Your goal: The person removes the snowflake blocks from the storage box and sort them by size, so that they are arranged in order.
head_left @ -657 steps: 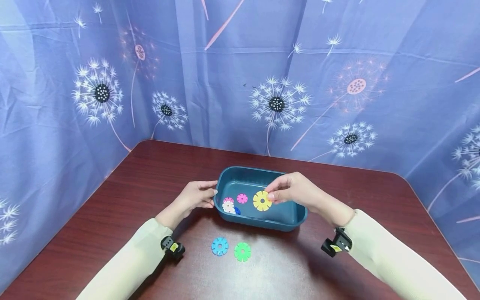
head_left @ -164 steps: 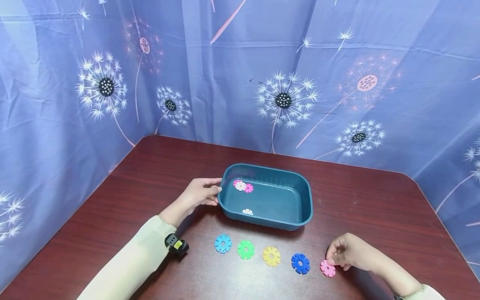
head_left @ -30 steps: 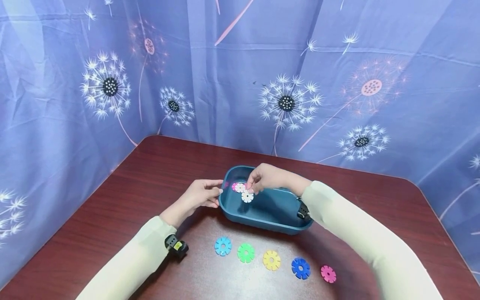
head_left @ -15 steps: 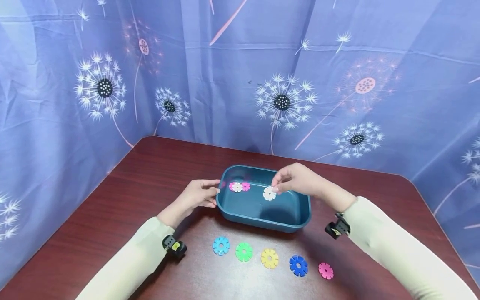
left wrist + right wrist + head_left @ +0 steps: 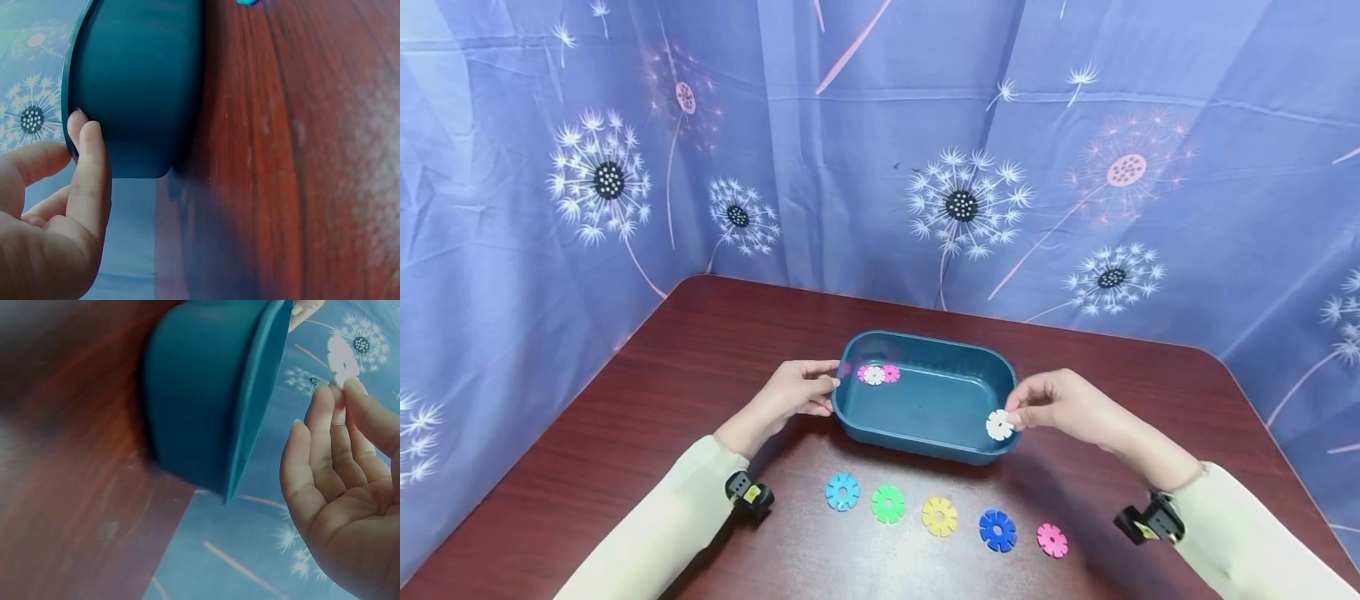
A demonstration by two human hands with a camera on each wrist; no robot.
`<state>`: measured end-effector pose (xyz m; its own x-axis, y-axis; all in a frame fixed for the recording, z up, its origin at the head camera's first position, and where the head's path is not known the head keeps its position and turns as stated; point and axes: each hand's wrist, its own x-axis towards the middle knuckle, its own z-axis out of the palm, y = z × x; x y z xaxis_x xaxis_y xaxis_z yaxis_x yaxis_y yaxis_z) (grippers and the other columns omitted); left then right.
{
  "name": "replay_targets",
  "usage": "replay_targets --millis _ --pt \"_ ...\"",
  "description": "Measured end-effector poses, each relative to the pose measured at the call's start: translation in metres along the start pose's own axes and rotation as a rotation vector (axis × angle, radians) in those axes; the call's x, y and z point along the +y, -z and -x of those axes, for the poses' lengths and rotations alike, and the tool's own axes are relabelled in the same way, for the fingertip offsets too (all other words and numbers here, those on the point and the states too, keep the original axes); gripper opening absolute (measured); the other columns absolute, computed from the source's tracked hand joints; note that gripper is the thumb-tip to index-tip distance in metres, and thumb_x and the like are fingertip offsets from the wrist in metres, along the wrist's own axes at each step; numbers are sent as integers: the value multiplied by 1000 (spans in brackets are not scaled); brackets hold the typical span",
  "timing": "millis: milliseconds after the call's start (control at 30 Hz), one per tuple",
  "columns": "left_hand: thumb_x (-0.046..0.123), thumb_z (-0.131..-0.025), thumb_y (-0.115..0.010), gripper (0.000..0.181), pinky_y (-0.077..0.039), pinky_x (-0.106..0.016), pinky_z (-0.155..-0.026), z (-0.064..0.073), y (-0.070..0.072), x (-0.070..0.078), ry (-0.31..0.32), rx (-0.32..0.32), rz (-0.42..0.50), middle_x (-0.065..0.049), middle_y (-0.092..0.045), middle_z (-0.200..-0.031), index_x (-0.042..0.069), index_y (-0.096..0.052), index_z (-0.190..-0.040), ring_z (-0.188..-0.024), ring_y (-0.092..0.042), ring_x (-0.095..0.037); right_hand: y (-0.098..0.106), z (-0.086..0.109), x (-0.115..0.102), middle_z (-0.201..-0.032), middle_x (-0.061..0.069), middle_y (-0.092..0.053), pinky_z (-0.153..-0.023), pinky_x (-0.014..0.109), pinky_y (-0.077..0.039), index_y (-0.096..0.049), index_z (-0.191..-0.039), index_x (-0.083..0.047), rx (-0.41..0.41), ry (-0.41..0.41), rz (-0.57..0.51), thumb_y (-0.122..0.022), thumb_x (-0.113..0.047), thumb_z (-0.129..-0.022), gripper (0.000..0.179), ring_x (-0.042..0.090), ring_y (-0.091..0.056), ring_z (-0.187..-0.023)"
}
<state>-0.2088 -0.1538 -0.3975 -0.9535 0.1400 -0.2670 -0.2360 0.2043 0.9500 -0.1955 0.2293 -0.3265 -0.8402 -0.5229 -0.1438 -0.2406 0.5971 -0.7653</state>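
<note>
My right hand (image 5: 1060, 407) pinches a white notched plastic disc (image 5: 998, 425) between thumb and fingertips, at the right end of a dark teal plastic tub (image 5: 925, 450). In the right wrist view the disc (image 5: 342, 359) shows above the tub's rim. My left hand (image 5: 793, 389) holds the tub's left rim; the left wrist view shows thumb and fingers (image 5: 87, 181) pinching that edge. Inside the tub, at the back left, lie a white disc (image 5: 874, 375) and pink discs (image 5: 891, 373), partly overlapping.
Along the table in front of the tub runs a row of discs: light blue (image 5: 842, 492), green (image 5: 888, 504), yellow (image 5: 939, 517), dark blue (image 5: 997, 531) and pink (image 5: 1052, 541). A blue dandelion-print curtain (image 5: 850, 167) hangs behind the brown table (image 5: 737, 325).
My right hand has carried the white disc from the tub's left part rightward to its right end. My left hand stays at the rim. Earlier, yellow, dark blue and pink discs joined the row.
</note>
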Motion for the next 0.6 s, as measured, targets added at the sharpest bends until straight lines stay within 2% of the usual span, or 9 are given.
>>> replay_targets --millis 100,333,600 --pt "5 -99 -61 49 -64 -22 -63 -1 0 0 0 -1 3 0 -67 -68 -5 -53 -145 -57 -66 -7 1 14 10 -85 3 -75 -71 24 -60 -73 -98 1 7 -1 -19 -74 -14 -92 16 3 -67 -76" --pt "6 -98 -62 49 -64 -22 -64 -3 0 -1 5 -1 2 -1 -67 -68 -4 -53 -146 -58 -66 -7 0 39 32 -84 -11 -73 -71 23 -60 -72 -100 3 18 -15 -46 -72 -10 -93 14 0 -66 -77" --pt "6 -99 -62 49 -64 -22 -63 -1 -1 -1 4 -4 10 0 -66 -66 -5 -52 -146 -56 -65 -5 0 66 56 -81 -15 -69 -68 20 -58 -70 -99 5 -15 -33 -39 -68 -5 -94 12 -2 -63 -76"
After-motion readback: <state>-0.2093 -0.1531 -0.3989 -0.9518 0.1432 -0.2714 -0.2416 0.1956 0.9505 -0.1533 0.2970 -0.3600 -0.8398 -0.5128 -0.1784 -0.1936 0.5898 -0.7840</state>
